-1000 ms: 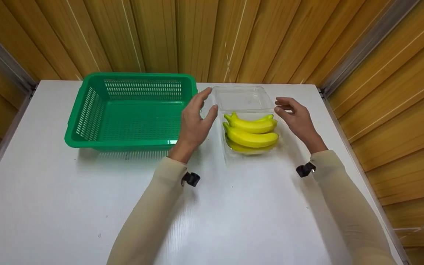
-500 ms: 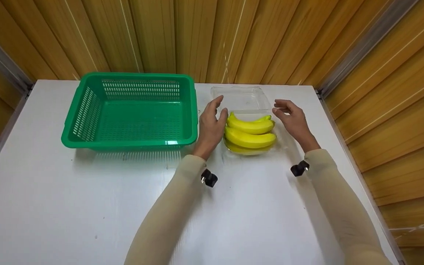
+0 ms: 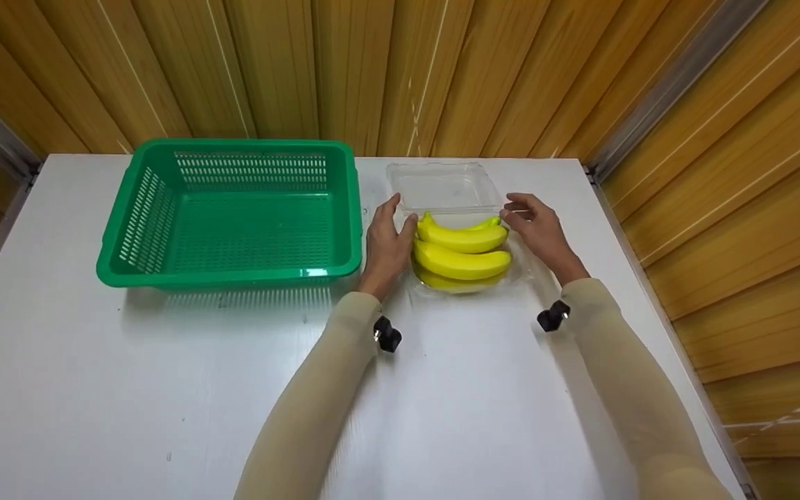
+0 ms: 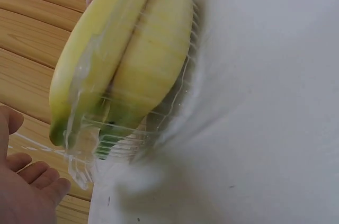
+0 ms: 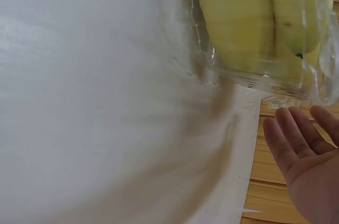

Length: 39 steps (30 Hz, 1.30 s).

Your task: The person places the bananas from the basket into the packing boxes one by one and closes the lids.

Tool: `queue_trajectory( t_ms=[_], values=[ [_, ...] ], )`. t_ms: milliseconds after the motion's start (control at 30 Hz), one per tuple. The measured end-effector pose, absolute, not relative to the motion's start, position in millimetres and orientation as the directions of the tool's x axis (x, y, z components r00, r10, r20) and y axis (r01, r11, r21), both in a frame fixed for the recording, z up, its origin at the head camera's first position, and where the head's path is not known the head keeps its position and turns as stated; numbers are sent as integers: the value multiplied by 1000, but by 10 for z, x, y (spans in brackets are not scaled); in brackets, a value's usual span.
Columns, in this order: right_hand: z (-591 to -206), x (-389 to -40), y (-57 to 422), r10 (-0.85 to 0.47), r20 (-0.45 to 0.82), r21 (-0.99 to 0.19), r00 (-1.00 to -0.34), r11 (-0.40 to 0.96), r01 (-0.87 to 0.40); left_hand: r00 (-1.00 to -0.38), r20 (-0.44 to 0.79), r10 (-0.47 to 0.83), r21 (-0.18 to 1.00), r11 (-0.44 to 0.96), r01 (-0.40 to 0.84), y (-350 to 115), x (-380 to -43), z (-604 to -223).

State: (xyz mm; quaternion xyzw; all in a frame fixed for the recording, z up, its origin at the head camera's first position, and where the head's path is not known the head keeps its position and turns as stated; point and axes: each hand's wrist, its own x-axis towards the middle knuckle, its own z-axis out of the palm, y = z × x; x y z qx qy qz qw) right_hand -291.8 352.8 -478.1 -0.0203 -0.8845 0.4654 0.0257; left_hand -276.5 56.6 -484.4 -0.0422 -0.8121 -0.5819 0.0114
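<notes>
A bunch of yellow bananas [image 3: 462, 262] lies in the base of a clear plastic clamshell box [image 4: 123, 142], whose transparent lid [image 3: 445, 187] is folded back toward the wall. On the box's left side is my left hand [image 3: 387, 246], thumb and fingers spread, close to the banana stems. My right hand [image 3: 539, 226] is at the opposite side, fingertips right by the hinge corner. Both wrist views show relaxed fingers beside the box, a small gap between them and the plastic. Neither hand holds anything.
To the left, a green plastic basket [image 3: 230, 280] with slotted walls stands on the white table [image 3: 289, 417]. Yellow wood-pattern panels [image 3: 275, 76] rise behind the table and on the right [image 3: 740, 229].
The left hand has moved right, from near the basket's corner to the side of the banana box. My right hand has stayed close to the box's right side. The bananas stay in place.
</notes>
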Motion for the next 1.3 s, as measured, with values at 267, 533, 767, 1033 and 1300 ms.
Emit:
queue_trajectory(
  t_ms=[267,533,767,1033,1300],
  values=[
    [-4848,-2963,3505,66,-91,-858,-994,501,112,-997,-27,69,944,329,-2,542,-2851,-4935],
    [-4855,-2968,3502,52,-141,-901,-989,408,150,-994,1,113,949,314,36,518,-2888,-5048],
    [-4842,-2964,3513,66,-188,-911,-980,360,199,-993,-13,117,955,296,22,532,-2915,-5089],
    [-4866,-2982,3526,54,-153,-933,-987,321,163,-995,-21,101,969,246,5,537,-2927,-5091],
    [-4889,-2987,3542,64,-88,-953,-994,286,103,-996,-24,89,986,168,-9,531,-2908,-5070]
  ],
)
